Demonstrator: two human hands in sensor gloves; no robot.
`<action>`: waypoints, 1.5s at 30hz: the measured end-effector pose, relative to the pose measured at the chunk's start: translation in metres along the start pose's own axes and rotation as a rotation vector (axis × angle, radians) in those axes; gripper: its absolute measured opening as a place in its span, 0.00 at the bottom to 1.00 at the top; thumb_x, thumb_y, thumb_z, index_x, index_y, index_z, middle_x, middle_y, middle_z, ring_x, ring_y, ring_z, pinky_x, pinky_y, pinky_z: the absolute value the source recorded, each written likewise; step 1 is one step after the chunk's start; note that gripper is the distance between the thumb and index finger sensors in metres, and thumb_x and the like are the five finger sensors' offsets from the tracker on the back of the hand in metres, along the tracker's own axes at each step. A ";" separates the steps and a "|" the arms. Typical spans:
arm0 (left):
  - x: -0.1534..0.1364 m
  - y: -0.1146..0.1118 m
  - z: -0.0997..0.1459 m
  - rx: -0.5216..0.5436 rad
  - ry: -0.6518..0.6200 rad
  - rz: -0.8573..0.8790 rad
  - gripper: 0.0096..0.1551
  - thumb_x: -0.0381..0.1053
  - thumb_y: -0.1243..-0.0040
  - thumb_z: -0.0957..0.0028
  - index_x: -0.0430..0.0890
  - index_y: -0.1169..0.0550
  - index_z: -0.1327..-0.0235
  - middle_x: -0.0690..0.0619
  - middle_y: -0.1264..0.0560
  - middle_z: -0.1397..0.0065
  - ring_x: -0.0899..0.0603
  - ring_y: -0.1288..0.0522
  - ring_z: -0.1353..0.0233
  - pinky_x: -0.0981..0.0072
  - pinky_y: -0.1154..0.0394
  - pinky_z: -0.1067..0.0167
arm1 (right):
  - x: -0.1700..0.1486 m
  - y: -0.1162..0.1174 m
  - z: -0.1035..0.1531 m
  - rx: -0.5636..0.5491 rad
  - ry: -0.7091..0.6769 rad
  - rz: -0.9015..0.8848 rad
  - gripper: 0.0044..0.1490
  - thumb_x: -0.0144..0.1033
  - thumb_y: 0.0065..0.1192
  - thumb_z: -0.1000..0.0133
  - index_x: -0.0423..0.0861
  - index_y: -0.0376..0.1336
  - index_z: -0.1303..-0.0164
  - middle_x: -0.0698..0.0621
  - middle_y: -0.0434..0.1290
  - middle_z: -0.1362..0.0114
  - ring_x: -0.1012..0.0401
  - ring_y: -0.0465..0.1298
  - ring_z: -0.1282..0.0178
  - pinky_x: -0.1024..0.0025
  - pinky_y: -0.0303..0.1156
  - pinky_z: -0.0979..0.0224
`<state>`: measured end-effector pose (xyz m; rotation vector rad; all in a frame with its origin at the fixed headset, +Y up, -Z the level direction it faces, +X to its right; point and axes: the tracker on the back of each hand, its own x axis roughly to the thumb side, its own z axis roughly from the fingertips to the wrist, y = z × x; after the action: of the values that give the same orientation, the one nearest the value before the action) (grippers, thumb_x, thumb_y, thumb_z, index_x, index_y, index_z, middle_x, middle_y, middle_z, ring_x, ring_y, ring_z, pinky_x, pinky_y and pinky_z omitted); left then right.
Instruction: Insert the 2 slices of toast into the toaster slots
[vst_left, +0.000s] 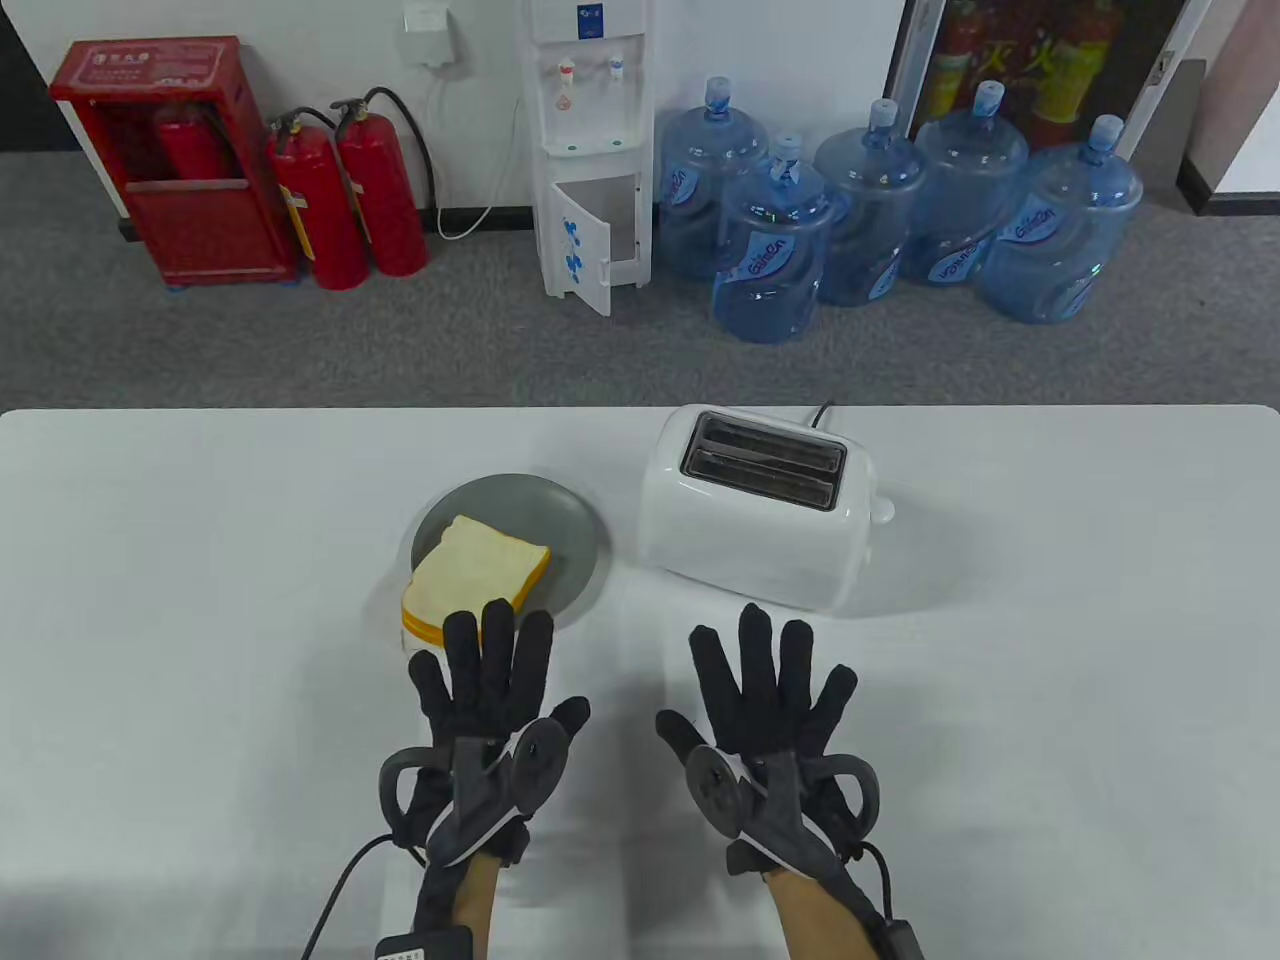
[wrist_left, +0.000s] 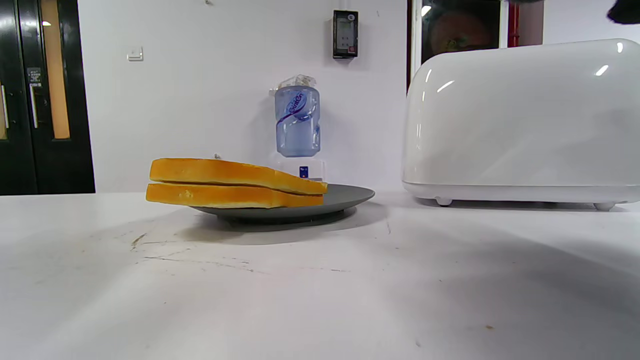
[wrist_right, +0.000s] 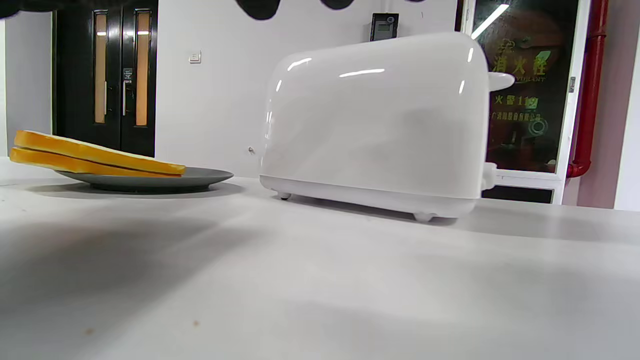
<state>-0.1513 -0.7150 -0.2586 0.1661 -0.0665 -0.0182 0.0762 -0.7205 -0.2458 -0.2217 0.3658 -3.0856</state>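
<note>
Both the left hand (vst_left: 495, 720) and right hand (vst_left: 765, 715) hover flat with fingers spread, holding nothing, near 2 stacked toast slices (vst_left: 475, 580) beside the toaster (vst_left: 760, 510) on the table (vst_left: 1050, 700)

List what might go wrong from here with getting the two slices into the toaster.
1. The two slices lie stacked and overhang the plate rim; lifting the top one may drag the lower one off.
2. The toaster slots look narrow and sit at an angle to the person, so a tilted slice could catch on the edge.
3. Both hands, left hand and right hand, are open, holding nothing yet.
</note>
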 end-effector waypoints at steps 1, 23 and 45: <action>0.000 0.000 0.000 -0.001 -0.001 -0.004 0.49 0.75 0.61 0.42 0.59 0.57 0.12 0.49 0.61 0.10 0.34 0.66 0.14 0.35 0.63 0.25 | 0.000 -0.001 0.000 -0.005 0.000 0.001 0.53 0.74 0.29 0.31 0.53 0.34 0.02 0.36 0.31 0.03 0.32 0.35 0.10 0.18 0.37 0.26; 0.000 -0.005 -0.002 -0.051 0.002 -0.023 0.46 0.71 0.58 0.40 0.60 0.56 0.13 0.50 0.61 0.10 0.35 0.66 0.14 0.36 0.63 0.24 | -0.006 -0.002 -0.001 0.005 0.026 -0.027 0.52 0.73 0.32 0.30 0.54 0.35 0.02 0.36 0.32 0.03 0.32 0.36 0.10 0.18 0.38 0.25; -0.023 -0.003 -0.027 -0.158 0.022 -0.026 0.45 0.70 0.57 0.41 0.61 0.54 0.13 0.53 0.58 0.09 0.35 0.63 0.13 0.39 0.59 0.21 | -0.012 -0.003 -0.001 0.019 0.031 -0.060 0.51 0.72 0.33 0.30 0.53 0.36 0.02 0.36 0.33 0.03 0.32 0.37 0.10 0.19 0.39 0.25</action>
<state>-0.1726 -0.7125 -0.2872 0.0091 -0.0405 -0.0478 0.0879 -0.7166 -0.2476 -0.1880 0.3374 -3.1528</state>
